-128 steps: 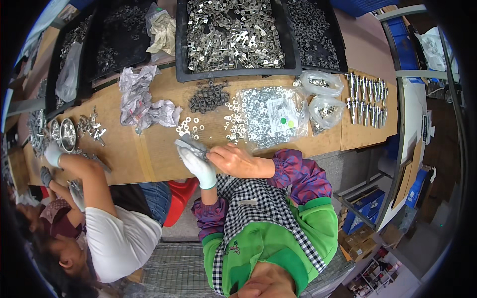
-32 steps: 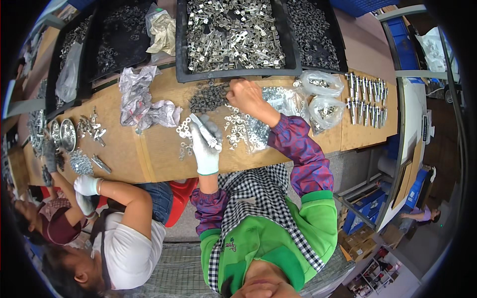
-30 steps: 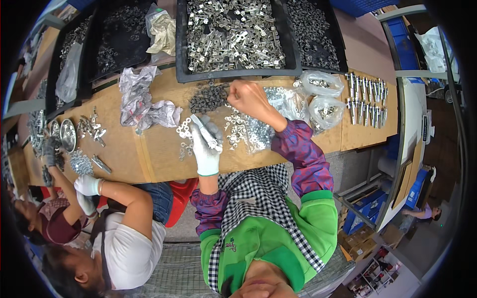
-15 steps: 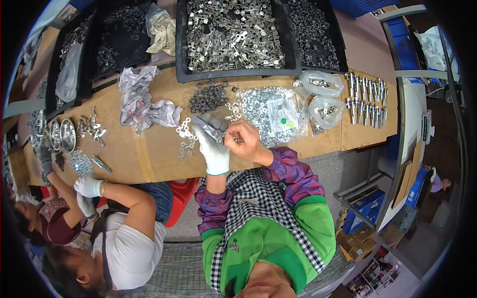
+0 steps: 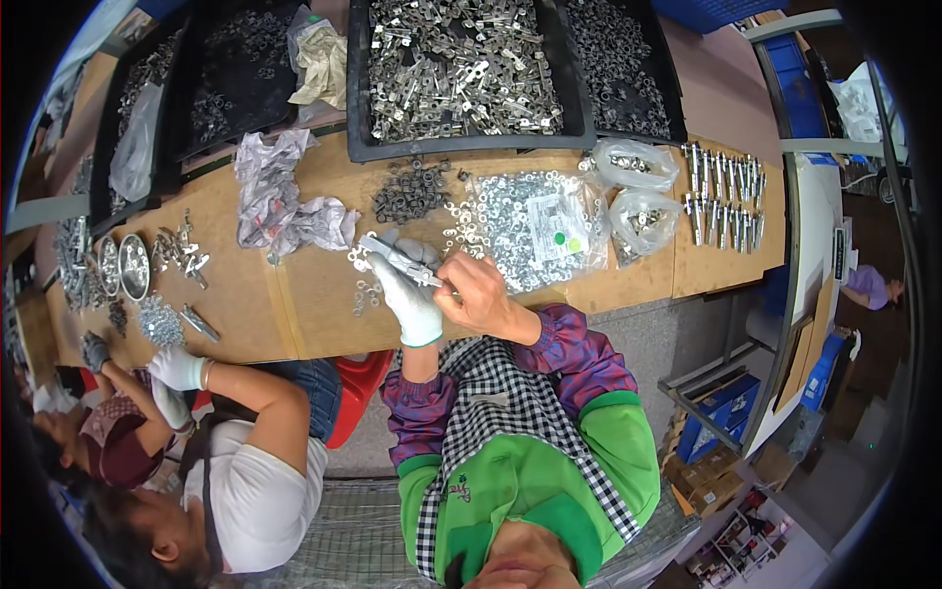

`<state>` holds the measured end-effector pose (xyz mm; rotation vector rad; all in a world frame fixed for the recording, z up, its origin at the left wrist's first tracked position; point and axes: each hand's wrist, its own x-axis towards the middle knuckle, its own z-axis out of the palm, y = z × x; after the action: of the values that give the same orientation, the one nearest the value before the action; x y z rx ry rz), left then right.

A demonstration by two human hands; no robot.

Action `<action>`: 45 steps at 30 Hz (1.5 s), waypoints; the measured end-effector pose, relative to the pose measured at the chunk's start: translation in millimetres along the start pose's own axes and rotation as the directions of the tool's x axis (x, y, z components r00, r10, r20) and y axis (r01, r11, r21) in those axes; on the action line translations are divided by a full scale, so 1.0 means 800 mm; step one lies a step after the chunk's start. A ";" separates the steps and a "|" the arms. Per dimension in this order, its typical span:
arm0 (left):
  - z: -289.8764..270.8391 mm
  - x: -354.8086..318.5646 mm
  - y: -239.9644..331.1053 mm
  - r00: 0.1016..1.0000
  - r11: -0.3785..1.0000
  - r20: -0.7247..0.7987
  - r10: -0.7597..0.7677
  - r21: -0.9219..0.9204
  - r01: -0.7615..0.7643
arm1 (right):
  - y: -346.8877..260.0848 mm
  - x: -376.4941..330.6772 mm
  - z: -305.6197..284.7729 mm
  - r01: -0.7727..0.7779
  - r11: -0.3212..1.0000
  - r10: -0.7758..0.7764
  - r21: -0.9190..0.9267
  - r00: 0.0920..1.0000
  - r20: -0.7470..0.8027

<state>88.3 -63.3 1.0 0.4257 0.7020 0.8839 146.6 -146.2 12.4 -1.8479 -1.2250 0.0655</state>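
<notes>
At the clear bag of washers there is a white label with a green and a yellow-green round mark; its small print is not readable. The gloved left hand has its grip curled around a slim metal part, above the desk, near the loose white washers. The bare right hand has fingers pinched together at this part's right end; whether they hold something smaller, I cannot tell.

left fingers: hold metal part | right fingers: pinch its end
</notes>
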 end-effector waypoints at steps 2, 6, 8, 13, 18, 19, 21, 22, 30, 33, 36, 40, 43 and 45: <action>-0.009 0.004 -0.001 0.999 0.999 0.022 -0.032 -0.027 0.033 | -0.004 0.001 -0.009 0.015 0.998 -0.007 -0.064 0.993 0.121; -0.017 0.004 0.005 0.992 0.990 -0.002 -0.129 -0.049 0.129 | -0.006 0.002 -0.034 -0.055 0.996 0.071 -0.074 0.971 0.228; -0.028 0.006 0.006 0.989 0.989 -0.011 -0.147 0.014 0.147 | 0.004 0.007 -0.039 0.108 0.994 -0.111 0.028 0.978 0.177; -0.065 0.003 -0.007 0.956 0.954 -0.012 -0.293 0.068 0.293 | 0.005 0.043 -0.050 0.124 0.952 -0.254 0.279 0.827 0.502; -0.058 -0.009 -0.007 0.964 0.956 0.054 -0.261 0.150 0.251 | 0.014 0.041 -0.040 0.134 0.958 -0.261 0.252 0.771 0.580; -0.057 -0.009 -0.006 0.960 0.952 0.057 -0.275 0.153 0.264 | 0.013 0.039 -0.040 0.119 0.963 -0.243 0.243 0.777 0.580; -0.035 -0.010 0.004 0.964 0.953 -0.046 -0.262 0.147 0.266 | 0.009 0.036 -0.039 0.110 0.964 -0.230 0.243 0.805 0.546; -0.029 -0.011 0.007 0.957 0.953 -0.150 -0.248 0.141 0.269 | 0.009 0.035 -0.038 0.101 0.965 -0.216 0.244 0.831 0.512; -0.058 -0.007 0.037 0.970 0.968 0.042 -0.240 0.087 0.236 | 0.052 0.037 -0.052 0.103 0.986 -0.056 -0.131 0.944 0.324; -0.063 -0.012 0.041 0.973 0.969 0.029 -0.229 0.102 0.225 | 0.063 0.030 -0.037 0.197 0.945 -0.069 -0.260 0.900 0.431; -0.071 -0.013 0.046 0.981 0.976 0.028 -0.190 0.108 0.186 | 0.062 0.022 -0.027 0.209 0.932 -0.040 -0.295 0.870 0.491; -0.076 -0.017 0.054 0.991 0.983 -0.026 -0.132 0.126 0.134 | 0.055 0.010 -0.017 0.281 0.919 -0.100 -0.276 0.845 0.526; -0.078 -0.018 0.054 0.989 0.978 -0.020 -0.148 0.146 0.149 | 0.054 0.008 -0.013 0.274 0.923 -0.097 -0.270 0.845 0.526; -0.079 -0.016 0.051 0.986 0.979 -0.059 -0.155 0.124 0.162 | 0.054 0.007 -0.012 0.272 0.924 -0.101 -0.270 0.851 0.515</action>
<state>15.3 -47.1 -13.8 0.4569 0.8293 0.7028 184.9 -153.3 -9.7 -2.0601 -1.8710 0.2481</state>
